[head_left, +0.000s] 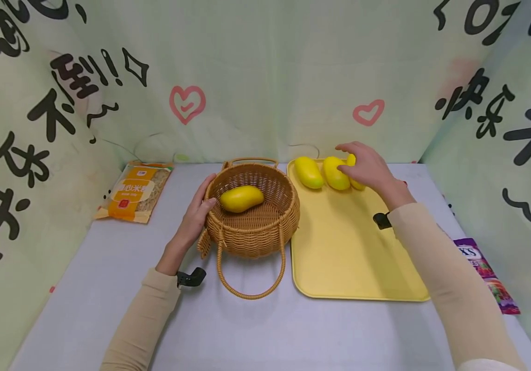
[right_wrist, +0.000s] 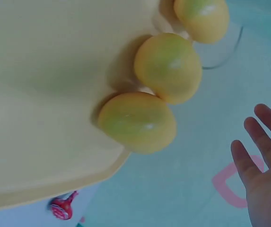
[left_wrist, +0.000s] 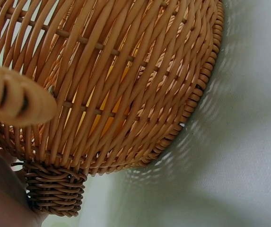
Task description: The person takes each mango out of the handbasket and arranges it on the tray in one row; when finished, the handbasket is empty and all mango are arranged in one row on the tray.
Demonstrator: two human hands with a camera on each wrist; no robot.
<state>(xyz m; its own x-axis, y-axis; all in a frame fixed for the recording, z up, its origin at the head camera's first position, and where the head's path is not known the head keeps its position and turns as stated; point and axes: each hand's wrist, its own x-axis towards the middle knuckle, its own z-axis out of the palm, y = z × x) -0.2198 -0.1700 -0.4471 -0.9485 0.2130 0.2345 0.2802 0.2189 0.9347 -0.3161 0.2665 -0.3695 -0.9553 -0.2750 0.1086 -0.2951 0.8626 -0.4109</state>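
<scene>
The hands are well apart. The left hand (head_left: 194,214) grips the left side of the round wicker basket (head_left: 253,242), thumb at the rim. The right hand (head_left: 369,167) is above the far edge of the yellow tray (head_left: 353,252), fingers extended and holding nothing. One yellow mango (head_left: 241,199) lies inside the basket; three green-tinged mangoes (head_left: 336,173) sit in a row along the tray's far edge, near the right hand. One looped handle (head_left: 250,296) hangs down the basket's near side onto the table (head_left: 228,340). An orange food packet (head_left: 133,193) lies at far left, a purple packet (head_left: 490,275) right of the tray.
</scene>
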